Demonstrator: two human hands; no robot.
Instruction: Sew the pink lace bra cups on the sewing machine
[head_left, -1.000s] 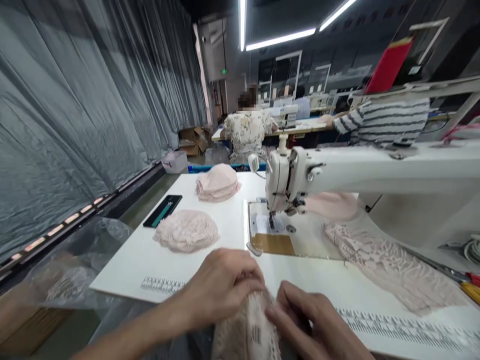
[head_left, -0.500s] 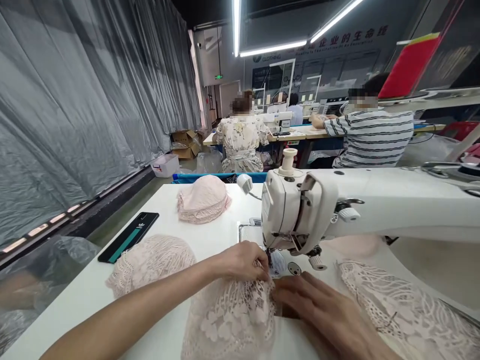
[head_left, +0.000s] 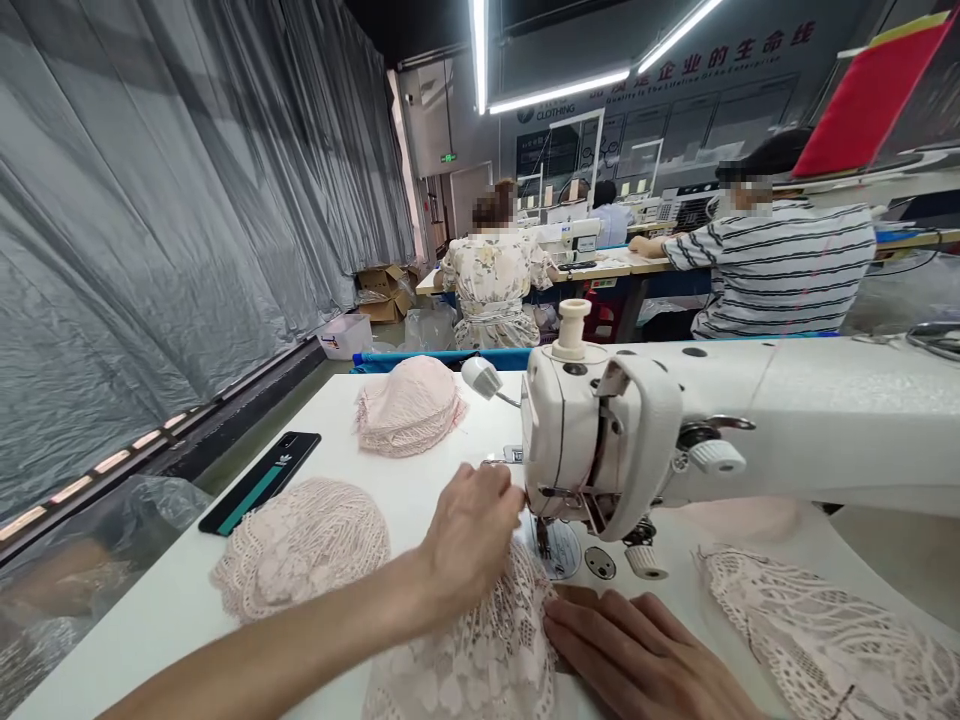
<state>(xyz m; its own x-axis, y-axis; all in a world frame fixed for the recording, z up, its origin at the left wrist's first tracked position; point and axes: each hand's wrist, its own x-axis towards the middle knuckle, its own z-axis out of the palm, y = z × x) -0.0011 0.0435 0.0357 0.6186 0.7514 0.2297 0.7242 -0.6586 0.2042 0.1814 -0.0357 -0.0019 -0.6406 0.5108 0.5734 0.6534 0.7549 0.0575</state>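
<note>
My left hand (head_left: 472,535) rests on a pale pink lace piece (head_left: 472,660) just left of the needle of a white sewing machine (head_left: 600,440), fingers curled down onto the lace. To its right, my right hand (head_left: 645,655) lies flat with fingers stretched out, pressing the lace's edge against the table in front of the presser foot. The needle area is partly hidden behind the machine head.
A pile of lace cups (head_left: 300,545) lies at the left and a second pile (head_left: 409,405) farther back. A black phone (head_left: 259,482) sits near the table's left edge. More lace (head_left: 817,640) lies at the right. Two seated people (head_left: 491,280) work at tables behind.
My view has come closer to the machine. The lace went from the table's front edge up to the needle, and my left hand has shifted up beside the machine head.
</note>
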